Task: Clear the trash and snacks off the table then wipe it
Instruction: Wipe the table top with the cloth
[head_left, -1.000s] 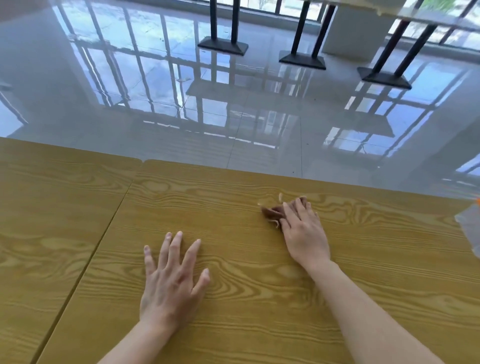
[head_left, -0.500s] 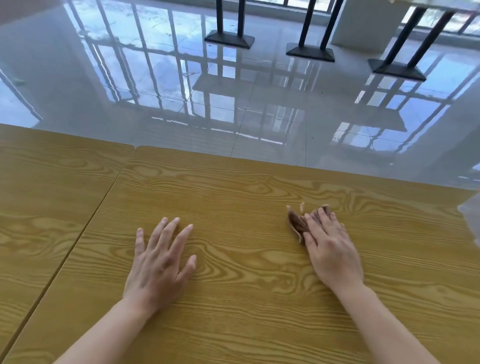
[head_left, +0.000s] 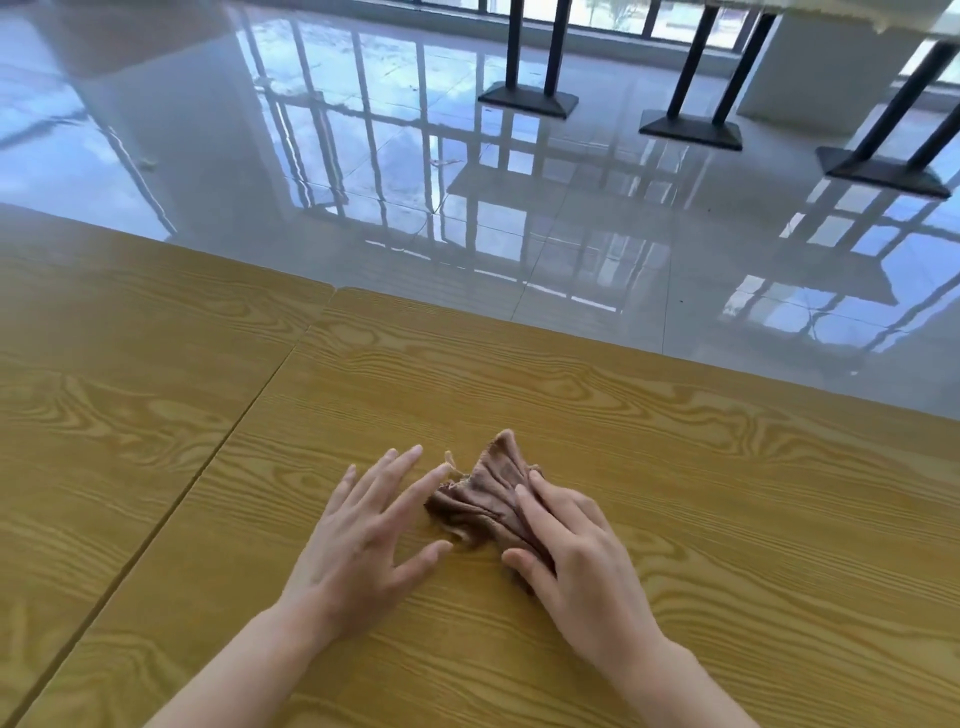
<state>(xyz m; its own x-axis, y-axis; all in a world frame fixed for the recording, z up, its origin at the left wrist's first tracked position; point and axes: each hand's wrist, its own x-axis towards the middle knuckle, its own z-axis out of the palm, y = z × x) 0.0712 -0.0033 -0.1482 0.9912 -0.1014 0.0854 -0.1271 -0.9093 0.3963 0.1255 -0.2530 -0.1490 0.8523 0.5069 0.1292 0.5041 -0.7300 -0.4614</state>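
A crumpled brown cloth (head_left: 480, 499) lies on the yellow wood-grain table (head_left: 727, 467), near the middle of the view. My right hand (head_left: 571, 551) presses down on the cloth's right part, thumb and fingers pinching its folds. My left hand (head_left: 374, 535) rests flat on the table just left of the cloth with fingers spread; its fingertips are at the cloth's left edge. No trash or snacks show on the visible table.
A seam (head_left: 218, 447) runs between this table and a second one on the left. Beyond the far edge is a glossy tiled floor (head_left: 519, 208). Black table bases (head_left: 527, 98) stand at the back right.
My right hand has dragged the cloth toward me and to the left, so more of the cloth shows. The gap between my hands has closed and my left fingertips now reach the cloth.
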